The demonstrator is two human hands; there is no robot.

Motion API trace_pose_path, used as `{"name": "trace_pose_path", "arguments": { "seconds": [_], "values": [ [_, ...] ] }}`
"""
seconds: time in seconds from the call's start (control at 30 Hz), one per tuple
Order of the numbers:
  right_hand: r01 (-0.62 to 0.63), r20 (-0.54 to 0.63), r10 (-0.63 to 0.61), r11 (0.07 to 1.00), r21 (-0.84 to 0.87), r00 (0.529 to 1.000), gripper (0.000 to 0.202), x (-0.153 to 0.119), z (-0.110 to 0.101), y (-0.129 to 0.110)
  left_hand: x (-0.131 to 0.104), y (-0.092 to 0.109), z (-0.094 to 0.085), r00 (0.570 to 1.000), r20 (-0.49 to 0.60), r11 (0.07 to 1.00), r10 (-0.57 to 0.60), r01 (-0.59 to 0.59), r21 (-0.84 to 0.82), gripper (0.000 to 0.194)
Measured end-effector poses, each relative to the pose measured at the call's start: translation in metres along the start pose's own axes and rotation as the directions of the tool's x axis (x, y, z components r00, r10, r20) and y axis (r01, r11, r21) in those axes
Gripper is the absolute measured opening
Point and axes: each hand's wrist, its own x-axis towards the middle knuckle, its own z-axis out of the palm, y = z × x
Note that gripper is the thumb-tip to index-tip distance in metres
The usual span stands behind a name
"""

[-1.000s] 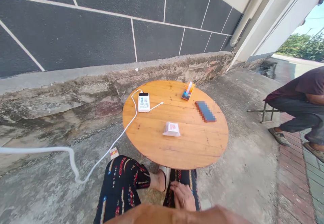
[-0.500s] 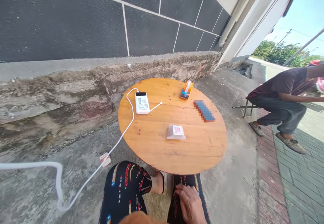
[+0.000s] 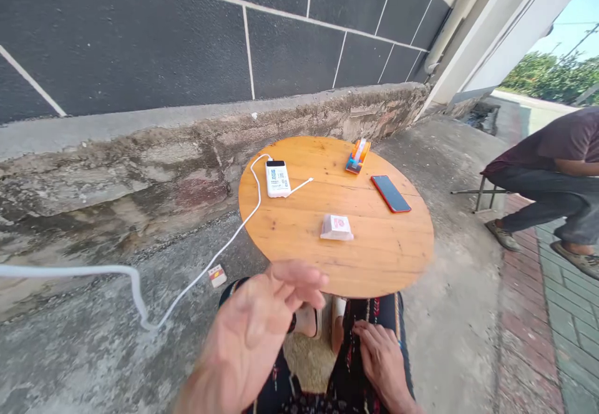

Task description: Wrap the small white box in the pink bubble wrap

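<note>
My left hand (image 3: 257,327) is raised above my lap at the table's near edge, slightly blurred, fingers stretched out and holding nothing. On my right thigh rests my right hand (image 3: 381,355), fingers lying loosely on the patterned trousers (image 3: 349,364). Nearest to my left hand on the round wooden table (image 3: 299,239) is a small pale package (image 3: 336,227) with a red mark on its label. Farther back lie a white power bank (image 3: 277,180) with a short cable, an orange tape dispenser (image 3: 358,157) and a red-edged phone (image 3: 390,194).
A white cord (image 3: 206,270) runs from the power bank off the table's left side. On the concrete floor lies a small box (image 3: 217,275). A dark tiled wall (image 3: 187,46) stands behind. At right, a person (image 3: 552,171) sits on a stool.
My left hand has risen from the bottom edge, its fingers now in view. My right hand stays on the thigh. The whole view has shifted, so the table sits farther right and higher.
</note>
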Motion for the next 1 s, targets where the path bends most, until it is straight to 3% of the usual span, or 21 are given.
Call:
{"name": "trace_pose_path", "arguments": {
  "seconds": [0.07,0.17,0.43,0.57,0.8,0.9,1.0],
  "values": [
    [0.036,0.07,-0.037,0.999,0.019,0.997,0.03,-0.005,-0.005,0.004,0.014,0.011,0.011,0.999,-0.027,0.968,-0.047,0.039,-0.248,0.045],
    [0.031,0.082,-0.033,0.999,0.024,0.996,0.029,-0.016,-0.011,0.012,0.017,0.014,0.026,0.996,-0.012,0.934,-0.091,0.081,-0.348,0.036],
    [-0.028,-0.038,0.03,0.999,0.044,0.999,0.029,-0.046,-0.016,0.025,0.008,0.025,0.042,0.999,-0.029,0.943,-0.034,0.022,-0.332,0.027],
    [-0.048,-0.061,0.051,0.998,0.047,0.997,0.029,-0.05,-0.017,0.024,0.004,0.026,0.048,0.995,-0.054,0.96,-0.088,0.07,-0.272,0.024],
    [-0.007,-0.047,0.008,1.0,0.026,0.999,0.028,-0.065,-0.023,0.02,0.0,0.004,0.057,0.983,0.003,0.957,-0.185,0.181,-0.227,0.024],
    [-0.018,-0.055,0.019,1.0,0.012,0.998,0.027,-0.069,-0.031,0.018,0.011,-0.008,0.057,0.978,0.038,0.954,-0.205,0.209,-0.217,0.025],
    [-0.071,-0.063,0.077,0.994,0.085,0.995,0.025,-0.057,-0.048,0.019,0.028,-0.023,0.055,0.972,0.045,0.966,-0.229,0.233,-0.114,0.029]
  ]
}}
